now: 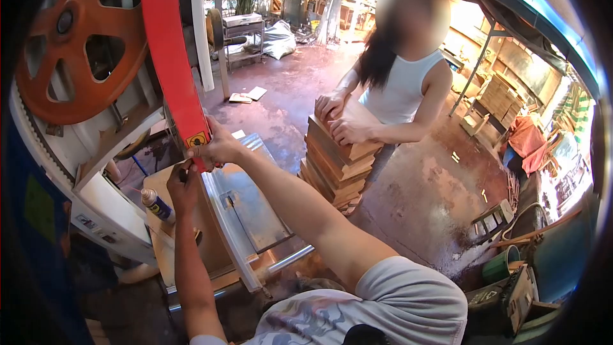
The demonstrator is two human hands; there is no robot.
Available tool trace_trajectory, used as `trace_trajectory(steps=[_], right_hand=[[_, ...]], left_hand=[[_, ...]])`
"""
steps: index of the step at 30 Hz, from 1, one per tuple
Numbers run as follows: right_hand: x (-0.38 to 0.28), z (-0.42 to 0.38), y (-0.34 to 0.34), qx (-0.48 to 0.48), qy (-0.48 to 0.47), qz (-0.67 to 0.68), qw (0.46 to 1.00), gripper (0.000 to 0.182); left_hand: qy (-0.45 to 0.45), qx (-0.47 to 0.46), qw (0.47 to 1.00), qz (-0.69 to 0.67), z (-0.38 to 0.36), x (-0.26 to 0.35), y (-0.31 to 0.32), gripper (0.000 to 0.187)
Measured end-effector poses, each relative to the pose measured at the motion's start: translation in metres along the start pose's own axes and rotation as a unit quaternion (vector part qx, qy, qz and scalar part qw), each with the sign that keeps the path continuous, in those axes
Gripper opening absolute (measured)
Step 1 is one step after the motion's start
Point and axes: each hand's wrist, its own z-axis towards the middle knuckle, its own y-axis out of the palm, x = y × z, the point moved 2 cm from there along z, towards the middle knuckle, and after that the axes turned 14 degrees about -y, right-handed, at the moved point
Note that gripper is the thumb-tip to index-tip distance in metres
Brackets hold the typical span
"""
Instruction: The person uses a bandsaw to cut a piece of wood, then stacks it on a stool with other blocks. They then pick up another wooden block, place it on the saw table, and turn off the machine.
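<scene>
Bandsaw w/ orange wheel (70, 38) exposed at upper left, red guard (171, 57) hanging down in front of it toward the metal tabletop (252, 207)

Right hand (217, 148) clamped on the guard's lower end, just by the yellow warning sticker (196, 139); fingers wrapped round the edge, thumb on the face. Left hand (184, 185) just below, fingers curled near the guard's bottom tip at the tabletop's far-left edge; can't tell if actually gripping or only steadying

Spray can (155, 204) standing on the wooden ledge left of the tabletop, close to the left wrist

Second person across the floor, both hands on top of a wood stack (335, 160), well apart from the saw

Risks, as judged from this:
- both hands v. close to blade line under the guard; a slip off the guard's end puts fingers into the teeth, worse if wheel can turn
- guard held only at bottom, so may twist or drop if grip loosens, pinching left fingers against tabletop edge
- left forearm could knock spray can off ledge
- wood stack tall, uneven; could topple toward the saw side if pushed
</scene>
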Motion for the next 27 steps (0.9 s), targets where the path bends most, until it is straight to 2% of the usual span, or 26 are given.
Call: trace_trajectory(steps=[6,9,12,17,19,22,27], right_hand=[[0.009,0.004,-0.002,0.020,-0.036,-0.023,0.999,0.101],[0.005,0.002,-0.001,0.019,-0.019,-0.028,0.999,0.101],[0.020,0.008,-0.003,0.012,-0.034,-0.014,0.999,0.101],[0.016,0.006,-0.003,0.006,-0.026,-0.016,1.000,0.101],[0.027,0.010,-0.002,0.017,-0.078,-0.016,0.997,0.100],[0.024,0.009,-0.001,0.017,-0.068,-0.005,0.998,0.100],[0.011,0.003,-0.002,0.015,-0.033,-0.024,0.999,0.100]], left_hand=[[-0.163,-0.039,0.986,-0.006,0.001,0.010,-0.005,0.029],[-0.069,-0.025,0.995,-0.063,0.004,0.002,0.000,0.028],[-0.042,-0.019,0.996,-0.077,0.002,0.005,0.004,0.027],[-0.060,-0.030,0.996,-0.051,-0.004,0.010,0.001,0.029],[-0.070,-0.042,0.995,-0.063,-0.004,0.007,0.001,0.029],[-0.141,-0.071,0.986,-0.052,-0.002,0.000,-0.002,0.029],[-0.040,-0.020,0.999,-0.017,-0.003,0.003,0.000,0.028]])
